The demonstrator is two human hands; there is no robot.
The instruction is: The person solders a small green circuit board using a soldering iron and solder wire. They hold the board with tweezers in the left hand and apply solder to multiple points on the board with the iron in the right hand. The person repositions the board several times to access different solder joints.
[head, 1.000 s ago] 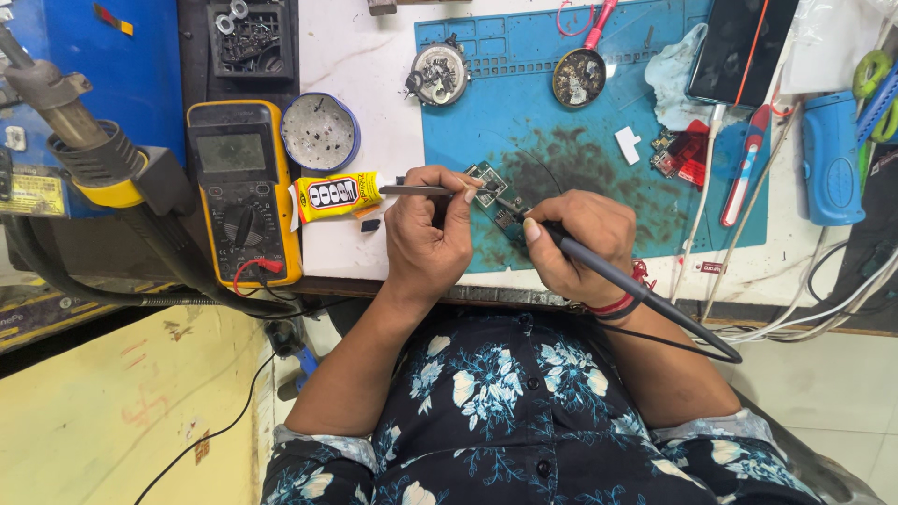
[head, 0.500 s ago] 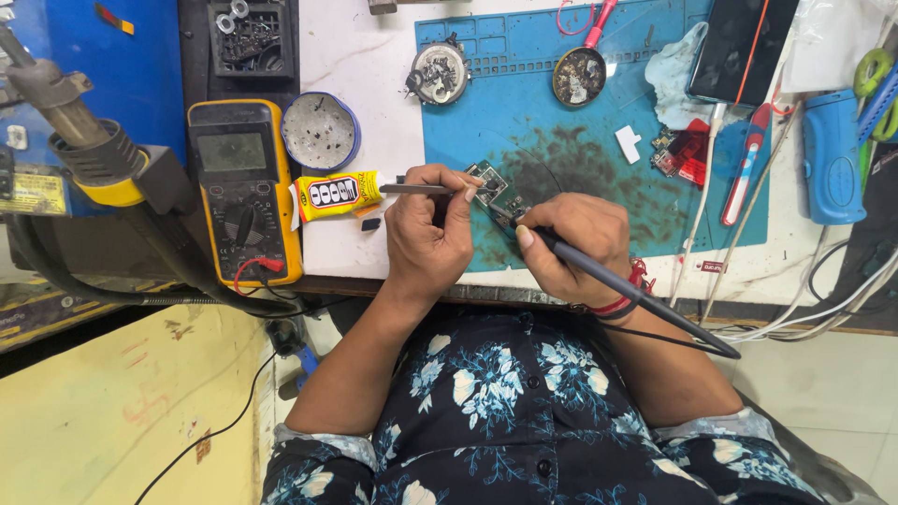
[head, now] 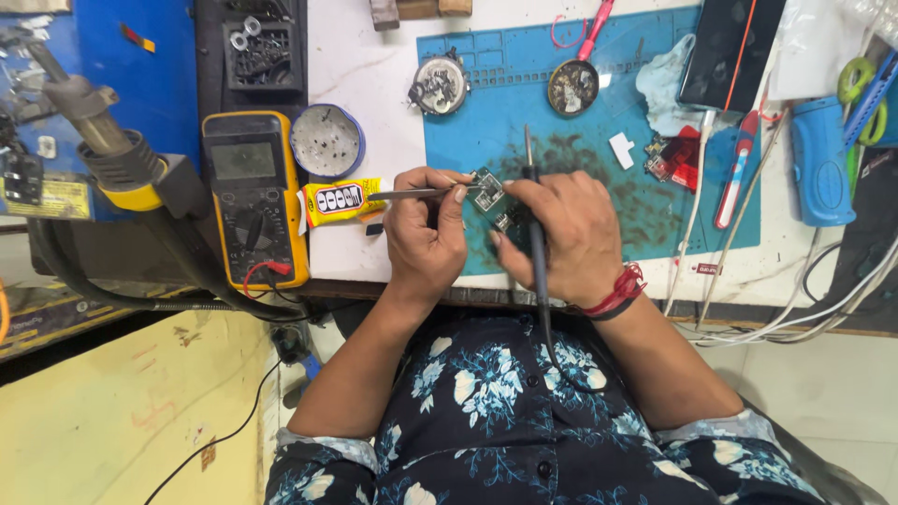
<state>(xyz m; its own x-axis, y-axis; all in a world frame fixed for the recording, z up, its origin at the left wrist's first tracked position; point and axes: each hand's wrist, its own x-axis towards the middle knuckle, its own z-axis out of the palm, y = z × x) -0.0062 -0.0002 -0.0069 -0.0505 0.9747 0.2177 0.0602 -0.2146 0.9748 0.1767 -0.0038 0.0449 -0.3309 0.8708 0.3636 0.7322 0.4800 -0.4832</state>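
**Two hands work on a small circuit board over the blue mat**

The left hand is clenched around a pair of metal tweezers, with the fingers curled and the thumb pressing on the tool. The tips of the tweezers reach to the small circuit board, which sits between the two hands, just above the fingers. The right hand grasps a soldering iron; its dark handle passes across the fingers and its thin tip points upward, away from the body, just beside the board. The cable of the iron runs down from the hand over the flowered shirt. If the right fingers also touch the board, I cannot tell, because the hand covers its lower edge.

Under the hands lies a blue work mat, with dark stains close to the right hand. Just left of the left hand there is a yellow glue tube, near the back end of the tweezers. Further left stands a yellow multimeter, and above the glue tube a round blue lid with small screws inside. Well above the grip, on the mat, two round metal parts lie apart from each other. To the right of the right hand a red-handled tool rests on the mat's edge.
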